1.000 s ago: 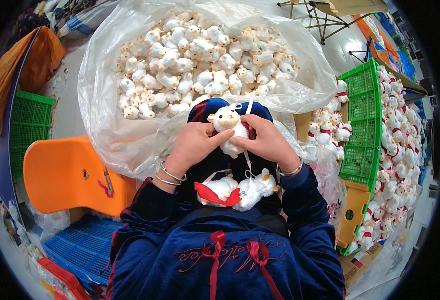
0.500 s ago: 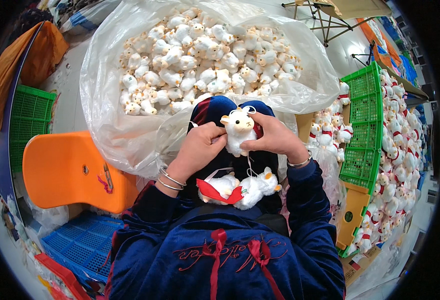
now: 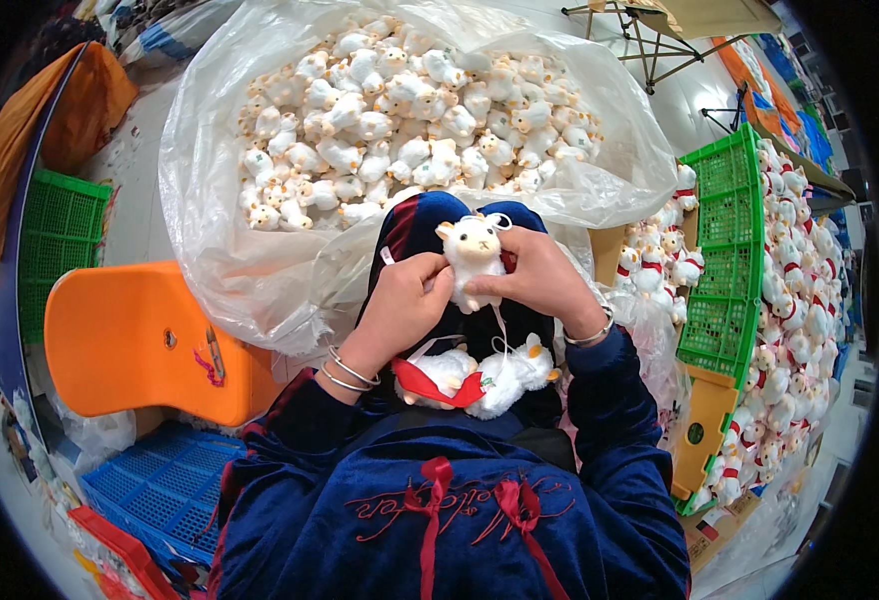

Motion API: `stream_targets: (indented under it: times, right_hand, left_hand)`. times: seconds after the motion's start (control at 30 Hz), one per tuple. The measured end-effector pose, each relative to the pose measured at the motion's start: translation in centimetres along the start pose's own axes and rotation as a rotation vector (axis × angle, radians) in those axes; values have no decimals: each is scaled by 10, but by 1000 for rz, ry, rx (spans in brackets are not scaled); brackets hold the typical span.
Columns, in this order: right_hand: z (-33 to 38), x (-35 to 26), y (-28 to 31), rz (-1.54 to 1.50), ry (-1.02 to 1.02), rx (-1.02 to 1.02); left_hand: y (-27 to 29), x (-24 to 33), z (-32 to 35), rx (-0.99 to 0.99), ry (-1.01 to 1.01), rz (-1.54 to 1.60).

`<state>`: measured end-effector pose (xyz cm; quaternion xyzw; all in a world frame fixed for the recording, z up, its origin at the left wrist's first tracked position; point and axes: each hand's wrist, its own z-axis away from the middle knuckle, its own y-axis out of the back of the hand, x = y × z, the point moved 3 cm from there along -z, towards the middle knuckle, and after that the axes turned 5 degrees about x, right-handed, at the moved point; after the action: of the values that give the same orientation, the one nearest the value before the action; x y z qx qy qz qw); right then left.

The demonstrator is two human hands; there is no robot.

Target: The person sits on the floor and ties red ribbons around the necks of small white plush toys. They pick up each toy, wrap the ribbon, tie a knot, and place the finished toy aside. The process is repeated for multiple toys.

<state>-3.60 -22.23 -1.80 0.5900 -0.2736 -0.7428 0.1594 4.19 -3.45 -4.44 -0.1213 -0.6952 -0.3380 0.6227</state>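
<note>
Over my knees, my right hand (image 3: 542, 274) is closed around a small white plush animal (image 3: 475, 250), which is upright with its face toward me. A white cord loop lies by its head, and a bit of red shows behind it. At the toy's left side, my left hand (image 3: 405, 298) is pinched shut; what its fingertips hold is hidden. A pale strip end (image 3: 388, 256) pokes out beyond that hand. A thin white ribbon hangs below the toy. On my lap rest two more white plush toys (image 3: 516, 385), one partly under a red cloth piece (image 3: 438, 386).
Ahead, a large clear plastic bag (image 3: 210, 200) lies open, heaped with white plush toys (image 3: 400, 110). An orange chair (image 3: 140, 340) stands left, near a blue crate (image 3: 165, 490). To the right, a green crate (image 3: 725, 240) borders many plush toys with red scarves (image 3: 795, 310).
The held toy has tilted slightly, its face turning a little more upward. Both hands have shifted slightly around it. The toys on my lap have stayed put.
</note>
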Motion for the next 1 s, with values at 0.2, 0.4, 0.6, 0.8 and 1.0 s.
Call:
stream_targets:
  times: [0.2, 0.4, 0.6, 0.8, 1.0]
  right_hand:
    - [-3, -8, -13, 118, 46, 137]
    - [4, -9, -5, 51, -100, 28]
    - [6, -10, 7, 166, -77, -17]
    - [11, -13, 6, 26, -68, 116]
    - [17, -11, 1, 120, 116, 261]
  left_hand:
    - [11, -16, -22, -141, 227, 37]
    - [11, -6, -23, -154, 231, -36]
    - [7, 2, -20, -88, 187, -117]
    - [7, 2, -17, -43, 117, -183]
    - [7, 1, -18, -33, 100, -248]
